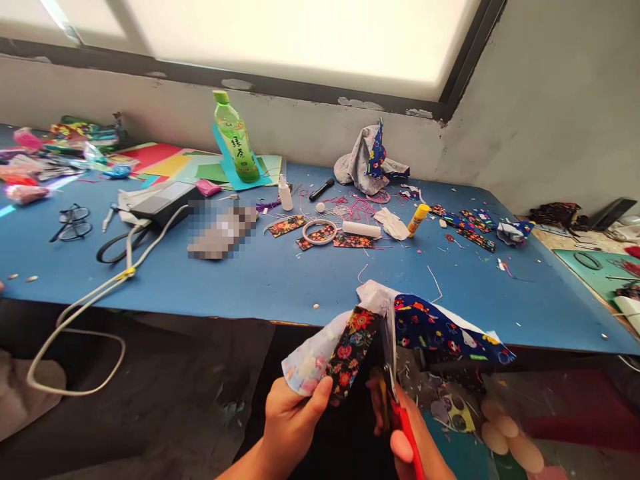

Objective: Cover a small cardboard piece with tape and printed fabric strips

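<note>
Pinching a black floral strip (pixel 353 347) with pale cloth (pixel 311 357), the left hand (pixel 295 420) sits beside the right hand (pixel 420 430), whose fingers grip red scissors (pixel 410 433). Their blades stand at the strip's right edge, by blue cloth (pixel 445 330) over the counter's (pixel 240 290) near edge; this cut looks unfinished. Farther off, similar strips (pixel 475 240), apparently already cut, flank a glue stick (pixel 419 220); the far cloth heap (pixel 367 160) seems yet uncut.

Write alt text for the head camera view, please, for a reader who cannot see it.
A person's left hand holds a black floral strip while the right hand holds red-handled scissors pointing up between it and a dark-blue patterned cloth. Beyond, a blue table carries a green bottle, a glue stick, a tape roll and pink thread.
</note>
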Available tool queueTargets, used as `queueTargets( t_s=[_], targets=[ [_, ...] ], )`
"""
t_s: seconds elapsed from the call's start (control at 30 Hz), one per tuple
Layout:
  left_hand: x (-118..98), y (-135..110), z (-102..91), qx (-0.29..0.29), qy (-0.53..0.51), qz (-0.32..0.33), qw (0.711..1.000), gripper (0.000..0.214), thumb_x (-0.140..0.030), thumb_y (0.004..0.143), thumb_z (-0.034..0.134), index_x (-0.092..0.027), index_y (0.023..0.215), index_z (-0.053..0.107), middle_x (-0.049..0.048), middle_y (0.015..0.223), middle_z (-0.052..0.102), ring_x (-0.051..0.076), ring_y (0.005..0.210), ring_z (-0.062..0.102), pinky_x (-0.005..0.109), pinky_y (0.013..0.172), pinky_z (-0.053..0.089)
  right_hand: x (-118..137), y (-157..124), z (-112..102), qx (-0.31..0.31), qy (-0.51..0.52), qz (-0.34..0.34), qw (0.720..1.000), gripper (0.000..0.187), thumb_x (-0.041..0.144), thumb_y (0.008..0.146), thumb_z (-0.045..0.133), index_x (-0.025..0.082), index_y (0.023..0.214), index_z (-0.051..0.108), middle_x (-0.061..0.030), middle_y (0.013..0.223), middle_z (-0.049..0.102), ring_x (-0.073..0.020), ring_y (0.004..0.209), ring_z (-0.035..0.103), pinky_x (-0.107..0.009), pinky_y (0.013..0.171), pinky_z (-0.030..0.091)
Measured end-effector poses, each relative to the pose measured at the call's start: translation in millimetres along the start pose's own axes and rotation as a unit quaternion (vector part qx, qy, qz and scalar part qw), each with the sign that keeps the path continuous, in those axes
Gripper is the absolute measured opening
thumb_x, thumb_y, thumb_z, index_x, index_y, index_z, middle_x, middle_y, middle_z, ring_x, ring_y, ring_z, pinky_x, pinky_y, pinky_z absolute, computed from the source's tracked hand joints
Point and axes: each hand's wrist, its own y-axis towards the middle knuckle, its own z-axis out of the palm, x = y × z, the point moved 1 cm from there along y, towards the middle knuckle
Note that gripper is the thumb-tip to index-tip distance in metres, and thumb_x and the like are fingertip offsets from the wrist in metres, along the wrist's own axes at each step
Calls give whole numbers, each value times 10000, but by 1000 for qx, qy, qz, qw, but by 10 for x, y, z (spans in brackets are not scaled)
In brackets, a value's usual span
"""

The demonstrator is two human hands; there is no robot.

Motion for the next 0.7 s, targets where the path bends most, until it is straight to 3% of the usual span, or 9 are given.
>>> queueTargets(
  t_s=[0.13,0.27,0.5,0.7],
  targets=[
    [-29,-16,53,-22,-9,-14,1000,263,-224,780,646,-242,536,742,13,542,711,199,483,665,271,485,548,43,-11,-10,-11,3,29,1000,867,922,654,314,221,1083,590,-8,671,489,-178,592,466,-296,554,432],
    [-98,-11,96,-15,-15,-28,999,265,-239,768,656,-238,514,734,27,571,724,211,499,673,281,487,555,39,-12,12,-26,-9,61,998,758,831,753,352,216,1124,592,-16,649,518,-194,593,492,-308,573,435],
    [-120,-2,128,9,-21,-4,1000,273,-163,762,634,-241,521,735,8,530,703,188,477,655,272,522,557,-121,5,30,-64,-25,25,997,820,946,617,310,225,917,558,-22,718,521,-179,611,440,-283,529,391],
    [-66,-6,80,-12,-14,-26,1000,150,-193,737,673,-262,773,802,36,736,768,235,624,711,325,655,598,-73,-42,1,-51,-19,24,998,685,872,730,281,224,786,494,-10,661,458,-159,584,400,-267,505,371]
  ],
)
